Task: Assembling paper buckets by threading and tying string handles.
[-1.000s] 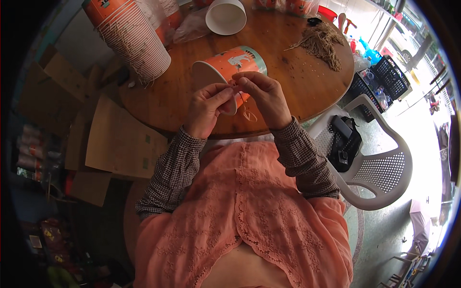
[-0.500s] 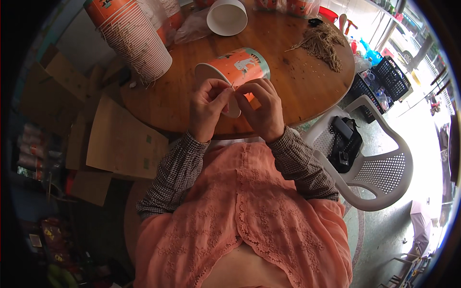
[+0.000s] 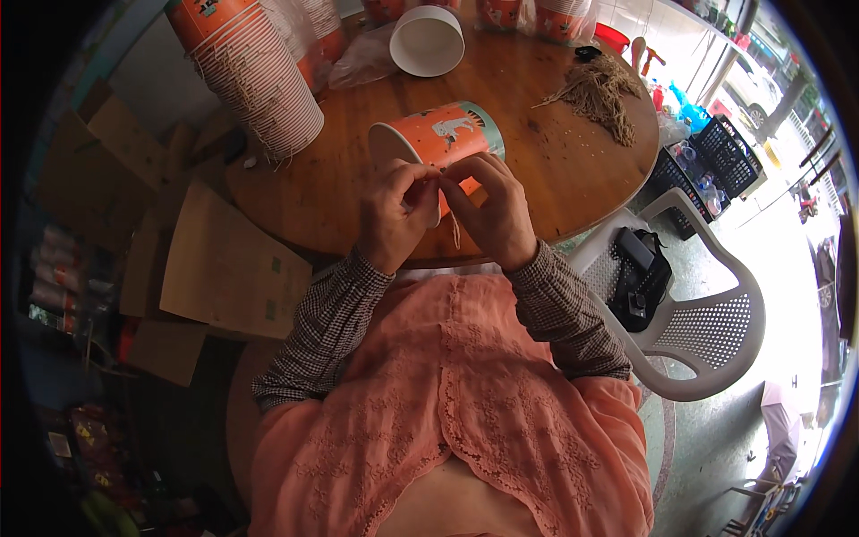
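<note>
On the round wooden table lies an orange paper bucket (image 3: pixel 450 130) on its side, with a white figure and a green band at its base end. Its open end points left. Close to the bucket's near side, my left hand (image 3: pixel 394 215) and my right hand (image 3: pixel 495 210) meet fingertip to fingertip, both pinched on a thin tan string (image 3: pixel 455 233). A length of the string dangles below the fingers, between the hands. The spot where the fingertips meet partly hides the string and the bucket's lower rim.
A tall stack of paper buckets (image 3: pixel 259 89) with strings hanging from it leans at the left. Behind stands a white-lined bucket (image 3: pixel 428 43). A bundle of tan strings (image 3: pixel 604 94) lies far right. Cardboard boxes (image 3: pixel 233 259) and a plastic chair (image 3: pixel 707 331) flank the table.
My fingertips have drawn together and turned slightly downward. A loose length of string now hangs between the hands. The bucket looks nearly unmoved; the whole view has shifted slightly.
</note>
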Available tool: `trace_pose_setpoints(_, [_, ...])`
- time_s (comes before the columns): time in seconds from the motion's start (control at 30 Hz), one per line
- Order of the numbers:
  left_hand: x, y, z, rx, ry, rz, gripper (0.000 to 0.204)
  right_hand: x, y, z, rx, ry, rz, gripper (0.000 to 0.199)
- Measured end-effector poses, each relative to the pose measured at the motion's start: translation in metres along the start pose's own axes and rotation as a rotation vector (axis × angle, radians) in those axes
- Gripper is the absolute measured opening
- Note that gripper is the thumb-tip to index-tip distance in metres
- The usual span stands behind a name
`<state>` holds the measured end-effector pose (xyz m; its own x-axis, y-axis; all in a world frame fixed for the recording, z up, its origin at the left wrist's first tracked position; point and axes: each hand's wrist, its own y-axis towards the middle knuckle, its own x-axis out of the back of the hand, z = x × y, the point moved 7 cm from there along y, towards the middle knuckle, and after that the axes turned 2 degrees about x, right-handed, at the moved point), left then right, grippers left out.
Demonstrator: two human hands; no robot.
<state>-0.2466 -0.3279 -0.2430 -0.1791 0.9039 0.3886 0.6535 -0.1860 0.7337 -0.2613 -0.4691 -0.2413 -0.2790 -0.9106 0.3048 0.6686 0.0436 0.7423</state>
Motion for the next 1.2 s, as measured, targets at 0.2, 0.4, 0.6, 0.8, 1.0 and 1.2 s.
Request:
trace_pose_setpoints(0.2, [-0.005, 0.000, 0.017, 0.266, -0.314, 0.058, 0.006, 0.001, 0.004, 0.004, 0.039, -0.107, 0.017, 0.013])
trace_pose_setpoints(0.4, [-0.018, -0.006, 0.037, 0.708, -0.794, 0.229, 0.010, -0.001, 0.005, -0.003, 0.025, 0.002, 0.008, 0.013])
trace_pose_setpoints(0.6, [-0.031, -0.017, 0.045, 0.917, -1.245, 0.285, 0.016, -0.008, -0.004, -0.020, -0.108, 0.215, -0.010, 0.013])
trace_pose_setpoints(0.8, [-0.033, -0.018, 0.042, 0.991, -1.346, 0.259, 0.019, 0.008, 0.000, -0.005, 0.005, 0.127, -0.093, 0.018])
trace_pose_setpoints(1.0, [-0.038, -0.019, 0.042, 0.959, -1.302, 0.245, 0.017, -0.001, 0.004, -0.006, 0.062, 0.127, -0.021, 0.014])
trace_pose_setpoints(1.2, [-0.023, -0.014, 0.036, 0.742, -0.834, 0.155, 0.013, 0.004, 0.000, -0.016, -0.058, 0.231, -0.084, 0.008])
